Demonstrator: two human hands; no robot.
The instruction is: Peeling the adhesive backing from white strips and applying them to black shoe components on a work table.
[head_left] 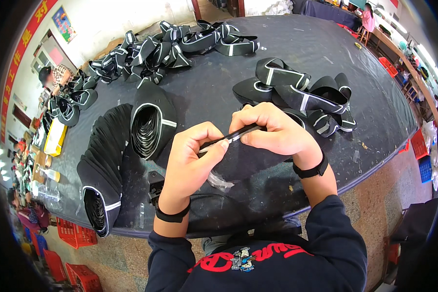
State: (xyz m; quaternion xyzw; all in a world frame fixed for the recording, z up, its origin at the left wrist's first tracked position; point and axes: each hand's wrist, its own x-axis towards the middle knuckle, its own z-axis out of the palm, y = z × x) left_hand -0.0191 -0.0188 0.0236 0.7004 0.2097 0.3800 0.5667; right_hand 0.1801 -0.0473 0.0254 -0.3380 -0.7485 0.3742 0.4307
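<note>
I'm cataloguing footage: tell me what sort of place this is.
Probably a factory workshop: heaps of matching white-trimmed black pieces, red plastic crates, and a person in pink seated farther off.

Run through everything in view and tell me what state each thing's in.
Left hand: closed, pinching
Right hand: closed, pinching
Black strip: held between both hands
Long stack of black bands: nested
Shorter bundle: nested
Far heap: loose, jumbled
Right-hand pile: loose, overlapping
Clear plastic scrap: crumpled
</note>
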